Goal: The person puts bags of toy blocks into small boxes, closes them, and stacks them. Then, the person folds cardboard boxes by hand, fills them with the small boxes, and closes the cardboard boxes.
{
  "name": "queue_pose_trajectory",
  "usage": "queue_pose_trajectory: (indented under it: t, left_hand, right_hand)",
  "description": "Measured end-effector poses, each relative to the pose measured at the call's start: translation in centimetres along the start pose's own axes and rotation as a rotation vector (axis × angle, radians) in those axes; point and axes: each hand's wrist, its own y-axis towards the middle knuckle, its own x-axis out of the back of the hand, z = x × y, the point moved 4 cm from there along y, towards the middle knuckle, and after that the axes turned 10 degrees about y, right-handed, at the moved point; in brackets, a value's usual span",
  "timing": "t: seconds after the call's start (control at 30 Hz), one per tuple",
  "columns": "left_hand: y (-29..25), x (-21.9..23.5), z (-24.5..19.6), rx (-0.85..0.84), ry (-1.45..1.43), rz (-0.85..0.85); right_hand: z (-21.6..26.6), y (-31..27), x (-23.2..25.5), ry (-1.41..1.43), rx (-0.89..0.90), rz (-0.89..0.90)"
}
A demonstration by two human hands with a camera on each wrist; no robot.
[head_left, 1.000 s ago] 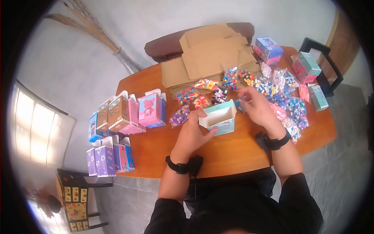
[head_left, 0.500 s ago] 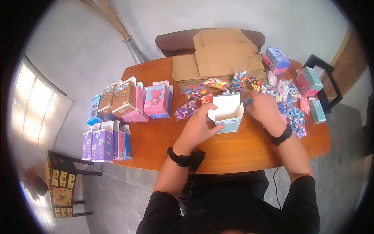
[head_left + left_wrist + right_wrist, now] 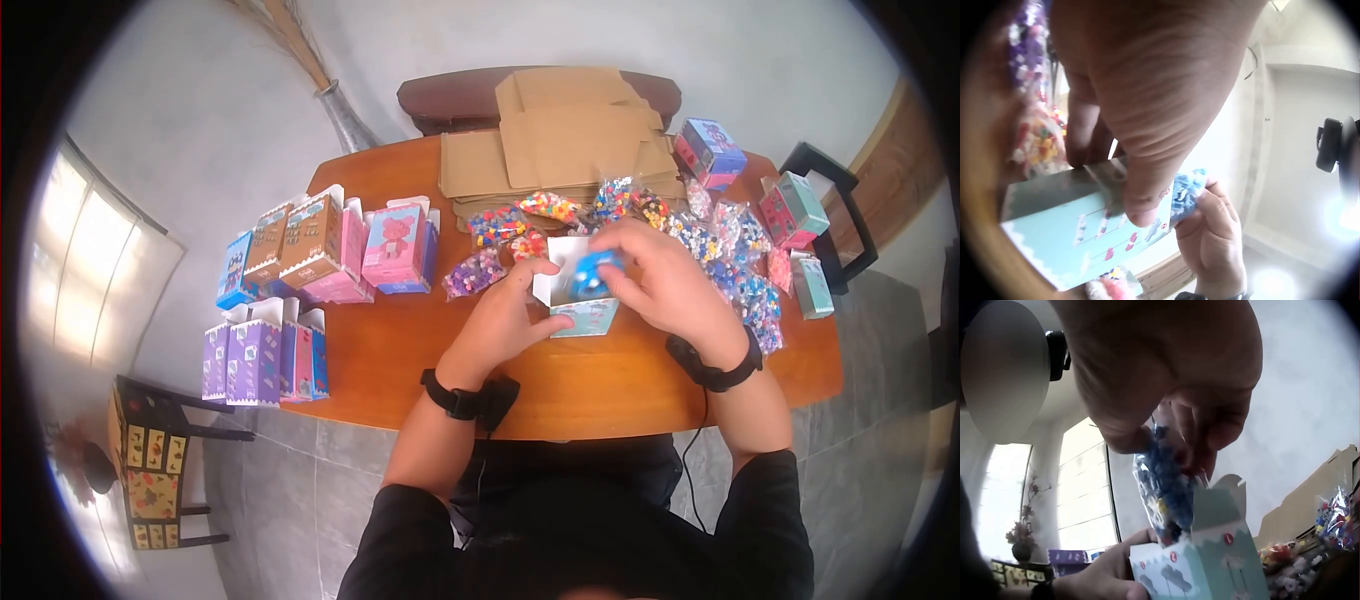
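A mint-green cardboard box [image 3: 592, 319] stands on the table with its top flaps up. My left hand [image 3: 500, 318] grips its side, the thumb [image 3: 1142, 209] on the printed face. Over the box's mouth, my right hand [image 3: 672, 278] pinches a clear bag of small blue pieces [image 3: 594, 272]. From the right wrist view, this bag [image 3: 1166, 487] hangs down from the fingertips, its lower end at the box's rim beside a raised flap [image 3: 1219, 503]. A few white and yellow pieces show among the blue.
Open-topped boxes [image 3: 392, 245] in pink, brown and purple stand in groups at the left. Bags of colourful pieces [image 3: 474, 272] lie behind the box and in a pile [image 3: 750, 290] at the right. Flat brown cardboard [image 3: 570, 145] is stacked at the back. Closed boxes [image 3: 795, 210] stand far right.
The mint box has tipped so that its flap stands up. My right hand, first among the bags to the right of the box, has brought the blue bag left over its opening.
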Motion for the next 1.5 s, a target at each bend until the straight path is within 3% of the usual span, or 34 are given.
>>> queue_pose_trajectory:
  t: [0.13, 0.2, 0.23, 0.27, 0.3, 0.33, 0.37, 0.43, 0.5, 0.57, 0.67, 0.77, 0.83, 0.9, 1.1, 1.33, 1.5]
  left_hand:
    - [0.0, 0.2, -0.2, 0.127, 0.002, 0.117]
    - [0.0, -0.2, 0.1, 0.153, -0.019, 0.134]
    - [0.1, -0.5, 0.1, 0.021, -0.09, 0.052]
    - [0.2, -0.5, -0.1, -0.111, -0.159, -0.03]
    - [0.1, -0.7, -0.1, -0.108, -0.158, -0.033]
    - [0.1, -0.9, 0.2, -0.04, -0.246, -0.022]
    - [0.0, -1.0, 0.4, 0.03, -0.334, -0.009]
    - [0.2, -0.9, 0.1, 0.06, -0.292, 0.021]
    - [0.2, -1.4, 0.5, 0.086, -0.248, 0.065]
    - [0.2, -1.9, 0.8, -0.028, -0.67, 0.087]
    - [0.4, -2.2, 0.9, 0.083, -0.691, 0.101]
    - [0.7, -3.2, 0.9, 0.057, -0.687, 0.126]
    - [0.8, -3.2, 1.0, 0.088, -0.669, 0.071]
    - [0.6, -1.8, 0.4, -0.237, -0.248, -0.092]
    - [0.4, 0.5, -2.2, -0.291, -0.169, 0.007]
    - [0.3, -0.4, -1.2, -0.224, -0.267, -0.025]
    - [0.5, -0.1, -2.0, -0.302, -0.114, -0.076]
  right_hand:
    - [-1.2, -0.9, -0.1, -0.022, 0.202, -0.164]
    - [-3.8, -2.1, -0.7, 0.404, -0.245, -0.316]
    - [-4.5, -2.4, -1.4, 0.405, -0.244, -0.311]
    - [-5.6, -2.7, -2.6, 0.663, -0.264, -0.298]
    - [-6.3, -3.0, -3.5, 0.923, -0.284, -0.281]
    - [-6.1, -3.1, -4.0, 1.009, -0.259, -0.232]
    - [-6.0, -3.2, -4.1, 1.013, -0.26, -0.227]
    - [-5.5, -3.3, -4.5, 0.928, -0.316, -0.137]
    - [-6.2, -3.6, -5.0, 0.959, -0.295, -0.159]
    - [-6.1, -3.9, -5.2, 0.993, -0.253, -0.193]
    - [-5.9, -4.1, -5.1, 0.918, -0.198, -0.183]
    - [-5.6, -4.2, -5.1, 0.909, -0.096, -0.202]
    - [-4.8, -4.0, -4.4, 0.809, -0.011, -0.191]
    - [-4.4, -4.1, -3.9, 0.707, 0.069, -0.176]
    - [-5.5, -4.4, -4.2, 0.905, -0.06, -0.217]
    - [-4.9, -4.2, -3.8, 0.79, 0.0, -0.191]
    - [-5.1, -4.2, -3.8, 0.727, -0.015, -0.176]
